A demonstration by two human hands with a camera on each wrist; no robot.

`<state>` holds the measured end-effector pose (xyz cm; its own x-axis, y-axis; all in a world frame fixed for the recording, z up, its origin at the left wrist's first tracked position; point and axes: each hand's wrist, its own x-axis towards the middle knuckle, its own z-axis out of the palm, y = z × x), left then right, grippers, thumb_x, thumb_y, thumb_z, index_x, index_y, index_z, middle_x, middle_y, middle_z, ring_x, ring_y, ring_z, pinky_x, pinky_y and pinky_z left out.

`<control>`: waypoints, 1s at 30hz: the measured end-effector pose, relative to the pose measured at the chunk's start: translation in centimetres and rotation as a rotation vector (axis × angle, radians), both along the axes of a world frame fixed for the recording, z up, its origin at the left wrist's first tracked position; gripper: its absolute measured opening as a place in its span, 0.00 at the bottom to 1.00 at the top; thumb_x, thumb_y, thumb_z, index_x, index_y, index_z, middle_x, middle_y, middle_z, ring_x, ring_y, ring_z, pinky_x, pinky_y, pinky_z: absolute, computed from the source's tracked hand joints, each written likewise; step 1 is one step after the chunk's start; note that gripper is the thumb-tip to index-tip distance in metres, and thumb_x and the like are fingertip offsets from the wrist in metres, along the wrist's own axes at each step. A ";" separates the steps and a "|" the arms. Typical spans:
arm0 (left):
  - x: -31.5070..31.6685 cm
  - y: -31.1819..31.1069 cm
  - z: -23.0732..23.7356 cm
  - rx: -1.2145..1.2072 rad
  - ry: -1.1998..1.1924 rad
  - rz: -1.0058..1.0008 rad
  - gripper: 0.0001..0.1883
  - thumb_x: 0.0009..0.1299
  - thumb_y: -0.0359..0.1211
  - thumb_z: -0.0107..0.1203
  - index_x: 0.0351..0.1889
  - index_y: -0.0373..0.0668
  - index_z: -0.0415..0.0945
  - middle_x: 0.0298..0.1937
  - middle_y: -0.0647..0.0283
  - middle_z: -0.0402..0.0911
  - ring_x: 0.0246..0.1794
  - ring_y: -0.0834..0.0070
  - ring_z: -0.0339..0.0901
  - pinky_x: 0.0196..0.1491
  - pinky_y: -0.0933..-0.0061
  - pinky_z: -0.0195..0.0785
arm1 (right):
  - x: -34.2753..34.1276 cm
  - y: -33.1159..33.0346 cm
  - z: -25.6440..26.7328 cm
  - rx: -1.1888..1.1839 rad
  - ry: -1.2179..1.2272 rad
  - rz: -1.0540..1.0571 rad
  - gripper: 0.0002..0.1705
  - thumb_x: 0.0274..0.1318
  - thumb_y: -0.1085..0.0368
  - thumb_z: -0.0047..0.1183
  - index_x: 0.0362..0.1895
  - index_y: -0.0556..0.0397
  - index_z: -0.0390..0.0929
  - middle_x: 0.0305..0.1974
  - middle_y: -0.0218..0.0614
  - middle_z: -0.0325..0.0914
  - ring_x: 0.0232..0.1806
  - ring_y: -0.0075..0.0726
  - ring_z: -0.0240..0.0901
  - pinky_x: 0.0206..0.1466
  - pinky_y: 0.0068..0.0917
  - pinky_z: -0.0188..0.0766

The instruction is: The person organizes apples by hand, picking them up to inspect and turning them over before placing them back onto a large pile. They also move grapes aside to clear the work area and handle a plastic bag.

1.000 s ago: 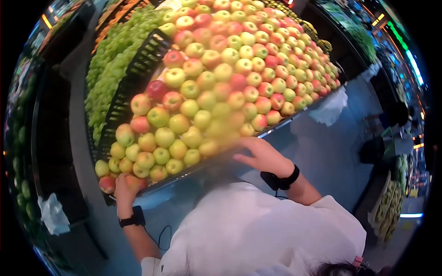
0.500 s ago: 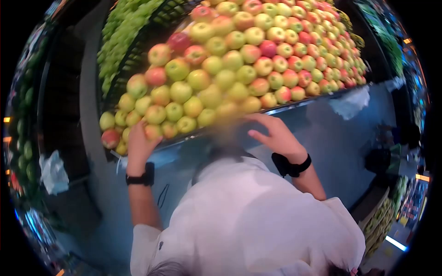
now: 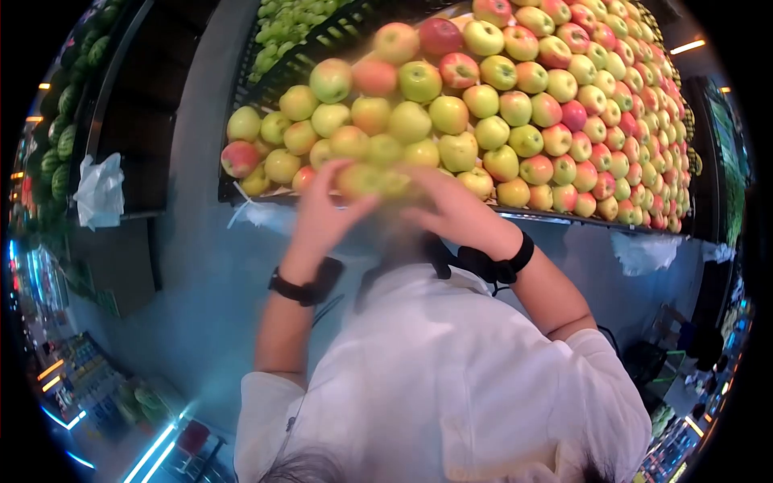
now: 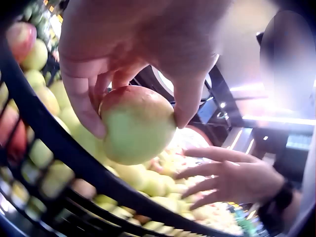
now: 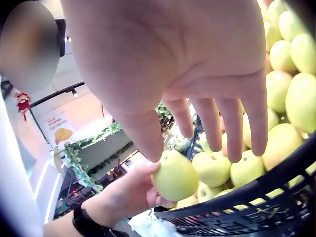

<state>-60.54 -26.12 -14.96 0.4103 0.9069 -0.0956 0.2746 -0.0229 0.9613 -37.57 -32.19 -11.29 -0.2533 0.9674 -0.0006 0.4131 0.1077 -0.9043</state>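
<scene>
Between thumb and fingers, my left hand holds a yellow-green apple with a red blush at the front of the apple heap. In the right wrist view this apple shows pale green above the black crate edge. Opposite it, my right hand has its fingers spread and loosely straight, with nothing in its grasp. The left wrist view shows the right hand past the held apple. Piled apples, yellow, green and red, lie just beyond both hands.
A black slatted crate rim runs along the heap's front. Green grapes lie behind a slatted divider at the upper left. Plastic bags hang off the stand's front, and another bag hangs by the left shelf.
My left hand has moved from the heap's left corner toward the middle, now with an apple in it. The right hand remains open near the front edge; the head view has shifted.
</scene>
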 end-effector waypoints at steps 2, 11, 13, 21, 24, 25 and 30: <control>1.8 -1.1 0.6 -0.109 -0.147 -0.090 0.29 0.66 0.31 0.68 0.64 0.38 0.68 0.53 0.64 0.78 0.53 0.76 0.78 0.52 0.74 0.74 | -0.8 1.9 -1.0 0.077 0.037 0.103 0.36 0.54 0.64 0.62 0.68 0.54 0.67 0.60 0.52 0.74 0.62 0.55 0.72 0.64 0.40 0.69; 2.7 3.0 -0.3 0.570 0.565 0.031 0.29 0.62 0.30 0.67 0.62 0.45 0.70 0.60 0.54 0.73 0.54 0.53 0.74 0.59 0.59 0.70 | -0.4 4.7 -2.2 0.090 -0.197 -0.056 0.35 0.44 0.68 0.67 0.60 0.55 0.72 0.56 0.50 0.76 0.58 0.57 0.73 0.63 0.41 0.70; 2.7 3.7 -1.0 0.665 0.689 -0.009 0.30 0.59 0.27 0.66 0.61 0.47 0.70 0.61 0.53 0.71 0.55 0.51 0.73 0.59 0.57 0.70 | -0.1 4.7 -2.2 0.077 -0.202 -0.055 0.34 0.44 0.67 0.67 0.60 0.55 0.72 0.55 0.50 0.76 0.57 0.57 0.73 0.62 0.41 0.70; 4.5 4.1 1.2 0.329 0.461 -0.063 0.32 0.59 0.31 0.69 0.61 0.47 0.69 0.59 0.54 0.70 0.59 0.49 0.72 0.58 0.56 0.70 | 2.4 4.2 -2.5 0.027 -0.169 -0.155 0.33 0.44 0.69 0.65 0.59 0.53 0.73 0.54 0.48 0.77 0.56 0.55 0.74 0.59 0.40 0.72; 5.9 4.0 3.0 0.241 0.361 -0.140 0.32 0.58 0.35 0.71 0.61 0.43 0.70 0.59 0.54 0.71 0.59 0.52 0.72 0.60 0.59 0.70 | 4.0 3.7 -1.6 0.059 -0.240 -0.184 0.32 0.47 0.63 0.66 0.59 0.52 0.73 0.53 0.50 0.77 0.56 0.57 0.74 0.57 0.43 0.73; 6.5 4.1 3.3 0.229 0.347 -0.171 0.33 0.58 0.35 0.70 0.61 0.42 0.70 0.59 0.54 0.71 0.59 0.53 0.73 0.60 0.60 0.69 | 4.7 3.6 -1.5 0.049 -0.250 -0.195 0.32 0.47 0.63 0.66 0.59 0.52 0.72 0.53 0.50 0.77 0.56 0.57 0.74 0.57 0.42 0.73; 8.5 5.6 3.4 0.324 0.322 -0.222 0.35 0.54 0.32 0.72 0.61 0.42 0.71 0.57 0.53 0.72 0.59 0.54 0.73 0.61 0.62 0.68 | 8.8 1.8 1.3 -0.097 -0.238 -0.338 0.35 0.44 0.67 0.69 0.59 0.53 0.73 0.54 0.48 0.77 0.56 0.51 0.75 0.60 0.38 0.71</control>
